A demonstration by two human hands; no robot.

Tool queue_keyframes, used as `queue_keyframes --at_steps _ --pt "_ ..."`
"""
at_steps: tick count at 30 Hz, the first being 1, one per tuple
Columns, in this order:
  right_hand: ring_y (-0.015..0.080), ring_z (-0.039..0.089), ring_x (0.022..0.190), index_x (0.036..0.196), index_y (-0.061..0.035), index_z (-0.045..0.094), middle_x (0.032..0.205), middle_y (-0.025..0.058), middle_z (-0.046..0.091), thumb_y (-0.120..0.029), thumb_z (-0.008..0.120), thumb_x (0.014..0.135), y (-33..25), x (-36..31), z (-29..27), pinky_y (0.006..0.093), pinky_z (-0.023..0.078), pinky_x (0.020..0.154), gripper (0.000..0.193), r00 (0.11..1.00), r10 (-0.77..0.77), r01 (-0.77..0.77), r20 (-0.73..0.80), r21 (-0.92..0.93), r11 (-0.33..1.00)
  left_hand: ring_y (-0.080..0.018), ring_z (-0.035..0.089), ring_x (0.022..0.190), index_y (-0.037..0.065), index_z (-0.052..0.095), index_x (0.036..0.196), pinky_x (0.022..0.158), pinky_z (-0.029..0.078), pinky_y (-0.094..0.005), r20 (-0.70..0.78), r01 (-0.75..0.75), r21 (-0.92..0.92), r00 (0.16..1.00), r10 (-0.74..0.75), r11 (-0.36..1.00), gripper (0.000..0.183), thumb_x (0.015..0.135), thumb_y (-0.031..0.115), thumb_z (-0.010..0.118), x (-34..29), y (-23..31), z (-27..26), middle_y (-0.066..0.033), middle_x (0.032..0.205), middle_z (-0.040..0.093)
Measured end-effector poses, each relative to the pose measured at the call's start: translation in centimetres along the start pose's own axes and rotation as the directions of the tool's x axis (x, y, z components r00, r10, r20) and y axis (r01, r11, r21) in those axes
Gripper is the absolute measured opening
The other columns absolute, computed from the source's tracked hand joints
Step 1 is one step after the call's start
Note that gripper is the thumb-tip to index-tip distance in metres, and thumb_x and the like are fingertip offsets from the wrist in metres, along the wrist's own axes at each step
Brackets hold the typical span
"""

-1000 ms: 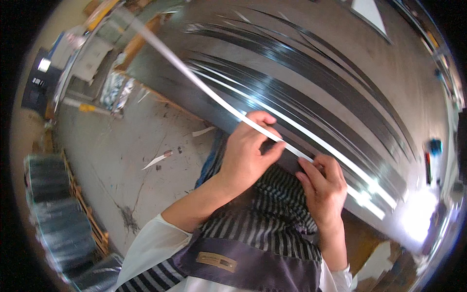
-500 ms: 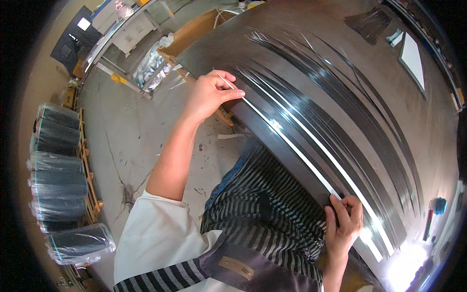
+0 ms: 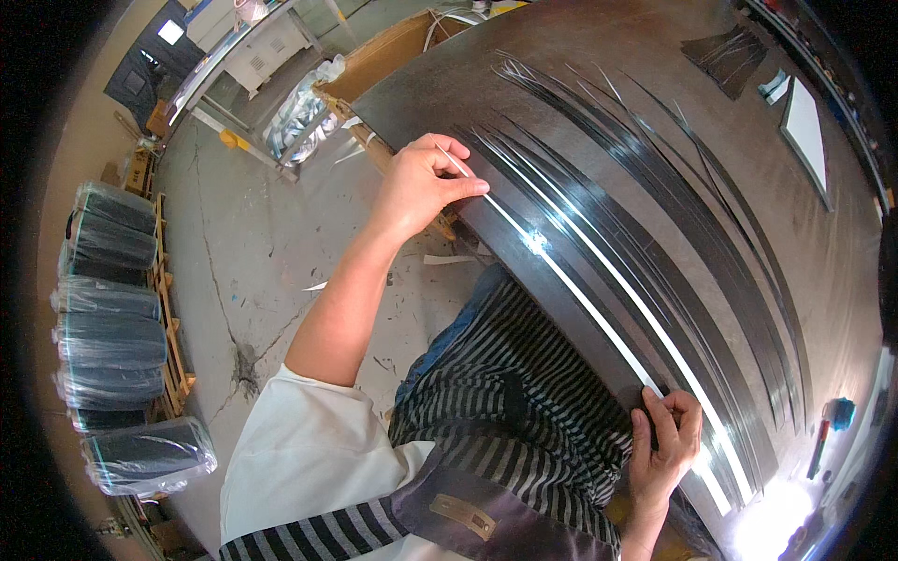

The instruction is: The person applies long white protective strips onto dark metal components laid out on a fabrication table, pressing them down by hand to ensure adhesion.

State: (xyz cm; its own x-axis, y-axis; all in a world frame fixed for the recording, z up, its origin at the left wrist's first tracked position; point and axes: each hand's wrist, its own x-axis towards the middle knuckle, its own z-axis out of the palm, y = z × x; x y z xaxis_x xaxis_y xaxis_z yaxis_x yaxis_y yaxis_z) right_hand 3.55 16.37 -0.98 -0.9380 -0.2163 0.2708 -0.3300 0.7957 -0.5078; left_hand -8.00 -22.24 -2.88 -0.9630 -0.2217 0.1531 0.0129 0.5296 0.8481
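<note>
The left grip [image 3: 419,187] is closing on a white strip [image 3: 569,284], thumb pressing toward the curled fingers, and a short end is poking out past them. The strip is running from there down to the right grip [image 3: 666,435], whose forefinger is touching it; whether the thumb there is pinching it too, I cannot tell, as the hand is covering that part. Between the two grips the strip is lying along the near edge of the tabletop [image 3: 645,37], and more white is showing just beyond the right grip.

A second white strip [image 3: 638,305] is lying beside the held one, on the side away from the body. Next outward from the grips, a band of thin black strips [image 3: 673,201] is curving across the tabletop, a few loose ones straying from it.

Well beyond both grips, a white panel [image 3: 806,140] is resting near the far edge, with a dark bundle [image 3: 725,61] lying close by. To the right of the right grip, a blue object [image 3: 843,413] is sitting near a red-and-black pen-like tool [image 3: 818,449].

On the body side of the grips, a striped apron [image 3: 524,374] is hanging. Beyond the left grip, a cardboard box [image 3: 393,61] is standing; far to its left, plastic-wrapped dark rolls [image 3: 108,337] are lining the floor [image 3: 253,280].
</note>
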Motion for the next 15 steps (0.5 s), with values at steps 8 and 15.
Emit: queue_keyframes --at_steps 8,15 --pt "0.0230 0.054 0.076 0.097 -0.0036 0.075 0.090 0.0095 0.056 -0.007 0.077 0.073 0.5 -0.1 0.1 0.0345 0.045 0.064 0.024 0.999 -0.043 0.043 -0.033 0.001 0.999 -0.0247 0.057 0.101 0.005 0.061 0.116 0.090 0.050 -0.0365 -0.214 0.135 0.263 0.974 -0.078 0.955 0.070 0.057 0.026 0.093 2.0 -1.0 -1.4 -0.0124 0.120 0.052" --pt "0.0240 0.056 0.076 0.097 -0.0038 0.075 0.088 0.0095 0.056 -0.007 0.078 0.072 0.4 0.1 0.0 0.0345 0.046 0.065 0.025 0.998 -0.049 0.050 -0.029 0.032 0.998 -0.0160 0.057 0.085 0.005 0.066 0.103 0.079 0.049 -0.0295 -0.198 0.105 0.126 0.977 -0.079 0.986 0.030 0.076 0.009 0.078 4.9 -5.0 -5.7 -0.0047 0.101 0.063"
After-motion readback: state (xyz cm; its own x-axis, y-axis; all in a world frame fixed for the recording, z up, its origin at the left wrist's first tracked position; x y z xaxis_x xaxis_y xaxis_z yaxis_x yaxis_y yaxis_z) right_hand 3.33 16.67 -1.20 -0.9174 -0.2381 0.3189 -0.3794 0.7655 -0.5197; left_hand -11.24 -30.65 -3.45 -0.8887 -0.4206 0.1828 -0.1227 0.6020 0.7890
